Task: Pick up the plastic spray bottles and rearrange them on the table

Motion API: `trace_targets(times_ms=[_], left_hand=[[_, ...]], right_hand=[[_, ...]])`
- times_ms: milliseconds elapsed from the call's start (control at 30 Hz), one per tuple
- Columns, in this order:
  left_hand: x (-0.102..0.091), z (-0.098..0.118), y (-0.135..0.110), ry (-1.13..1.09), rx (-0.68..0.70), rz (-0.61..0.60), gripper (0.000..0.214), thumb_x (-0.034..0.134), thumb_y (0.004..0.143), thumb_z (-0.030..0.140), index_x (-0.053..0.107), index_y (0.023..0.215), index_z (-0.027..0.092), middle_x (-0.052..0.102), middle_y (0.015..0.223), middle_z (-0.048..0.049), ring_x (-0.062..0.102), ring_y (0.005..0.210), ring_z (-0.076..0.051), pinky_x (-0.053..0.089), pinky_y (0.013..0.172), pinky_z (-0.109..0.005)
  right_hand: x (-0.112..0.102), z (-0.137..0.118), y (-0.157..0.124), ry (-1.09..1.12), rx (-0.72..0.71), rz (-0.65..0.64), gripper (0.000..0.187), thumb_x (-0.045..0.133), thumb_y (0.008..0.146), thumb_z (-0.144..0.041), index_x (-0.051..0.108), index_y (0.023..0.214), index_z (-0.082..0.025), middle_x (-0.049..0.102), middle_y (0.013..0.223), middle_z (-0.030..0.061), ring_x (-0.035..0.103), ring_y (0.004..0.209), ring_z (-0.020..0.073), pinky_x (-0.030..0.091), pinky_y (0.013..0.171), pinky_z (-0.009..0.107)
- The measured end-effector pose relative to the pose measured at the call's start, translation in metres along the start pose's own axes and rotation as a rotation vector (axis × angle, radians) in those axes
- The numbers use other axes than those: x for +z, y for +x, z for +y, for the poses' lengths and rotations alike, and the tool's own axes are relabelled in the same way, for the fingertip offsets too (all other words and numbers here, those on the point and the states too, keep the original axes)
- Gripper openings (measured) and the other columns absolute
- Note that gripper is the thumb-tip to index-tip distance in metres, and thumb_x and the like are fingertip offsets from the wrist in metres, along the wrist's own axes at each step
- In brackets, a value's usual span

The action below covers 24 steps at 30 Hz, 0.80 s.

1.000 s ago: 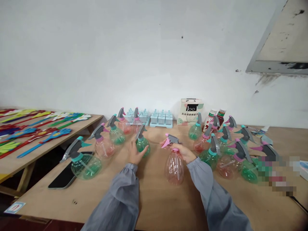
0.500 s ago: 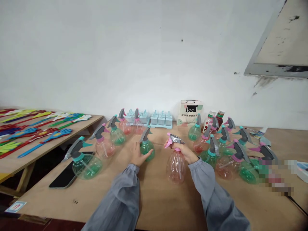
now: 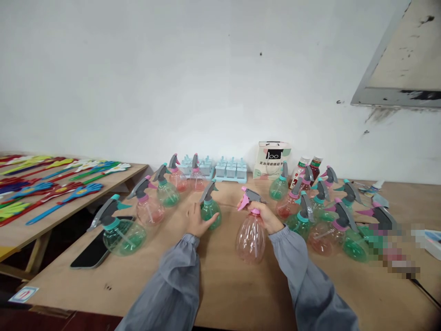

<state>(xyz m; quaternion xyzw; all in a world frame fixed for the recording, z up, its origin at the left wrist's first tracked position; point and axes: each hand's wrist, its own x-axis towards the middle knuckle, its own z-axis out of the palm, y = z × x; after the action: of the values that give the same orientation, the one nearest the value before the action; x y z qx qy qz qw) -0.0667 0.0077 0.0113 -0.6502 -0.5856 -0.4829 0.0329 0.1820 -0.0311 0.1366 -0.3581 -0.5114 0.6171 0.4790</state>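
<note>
My right hand (image 3: 266, 216) is wrapped round the neck and grey-and-pink head of a clear pink spray bottle (image 3: 251, 241), which tilts slightly, its nozzle to the left. At the left, my left hand (image 3: 198, 220) is spread beside a green spray bottle (image 3: 211, 212) with a grey-and-teal head. The thumb lies across that bottle's front; whether it presses on it I cannot tell. More spray bottles flank the hands: a green one (image 3: 126, 239) and a pink one (image 3: 149, 211) on the left, a pink one (image 3: 324, 241) and a green one (image 3: 299, 225) on the right.
Light blue ice-pop moulds (image 3: 231, 170), a printed paper bag (image 3: 271, 162) and two bottles with red contents (image 3: 314, 169) stand by the wall. A black phone (image 3: 90, 253) lies front left. Colourful hand-shaped clappers (image 3: 74, 195) cover the neighbouring table.
The pink spray bottle in my right hand has tipped a little, its base shifting slightly left and its head turning. My left hand has stayed beside the green bottle.
</note>
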Motion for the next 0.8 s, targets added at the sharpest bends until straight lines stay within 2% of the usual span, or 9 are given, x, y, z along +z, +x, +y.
trace_targets(times_ms=[133,267,467,667,800], left_hand=[[-0.0006,0.001,-0.0003,0.013,-0.008,0.0,0.067,0.073,0.069,0.061,0.055,0.119,0.021,0.064,0.105,-0.0107,0.062,0.107,-0.034,0.046,0.096,-0.05],[-0.0009,0.0005,0.0,0.0,-0.01,-0.007,0.067,0.074,0.068,0.062,0.056,0.118,0.022,0.064,0.107,-0.01,0.062,0.107,-0.033,0.046,0.097,-0.05],[0.0002,0.0001,-0.0002,0.003,-0.013,-0.004,0.067,0.073,0.068,0.062,0.056,0.119,0.022,0.064,0.105,-0.0109,0.062,0.109,-0.035,0.046,0.096,-0.051],[0.0007,0.0005,-0.0009,0.002,-0.004,-0.01,0.066,0.072,0.07,0.061,0.055,0.119,0.021,0.064,0.106,-0.0111,0.062,0.11,-0.035,0.046,0.097,-0.051],[0.001,-0.0003,-0.0014,0.013,-0.008,-0.016,0.068,0.072,0.069,0.062,0.055,0.121,0.021,0.064,0.106,-0.0111,0.062,0.11,-0.034,0.045,0.098,-0.05]], right_hand=[[-0.0016,0.0,-0.0001,0.031,0.064,0.035,0.016,0.06,0.052,-0.027,0.069,0.061,-0.017,0.072,0.072,0.0066,0.061,0.066,0.0166,0.043,0.054,0.024],[-0.0015,-0.0007,0.0009,0.035,0.003,0.018,0.024,0.061,0.052,-0.027,0.072,0.072,-0.019,0.076,0.082,0.006,0.067,0.078,0.02,0.041,0.052,0.022],[-0.0007,0.0001,0.0011,0.048,0.011,0.1,0.012,0.058,0.051,-0.028,0.064,0.058,-0.02,0.071,0.071,0.0056,0.062,0.07,0.0185,0.043,0.055,0.025],[-0.0007,-0.0009,0.0,-0.07,-0.02,0.032,0.023,0.06,0.057,-0.03,0.07,0.077,-0.022,0.073,0.079,0.004,0.062,0.075,0.0185,0.037,0.054,0.024],[-0.0029,0.0045,0.004,-0.023,-0.02,0.11,0.017,0.062,0.054,-0.03,0.068,0.068,-0.022,0.071,0.073,0.0032,0.055,0.063,0.0148,0.038,0.052,0.024]])
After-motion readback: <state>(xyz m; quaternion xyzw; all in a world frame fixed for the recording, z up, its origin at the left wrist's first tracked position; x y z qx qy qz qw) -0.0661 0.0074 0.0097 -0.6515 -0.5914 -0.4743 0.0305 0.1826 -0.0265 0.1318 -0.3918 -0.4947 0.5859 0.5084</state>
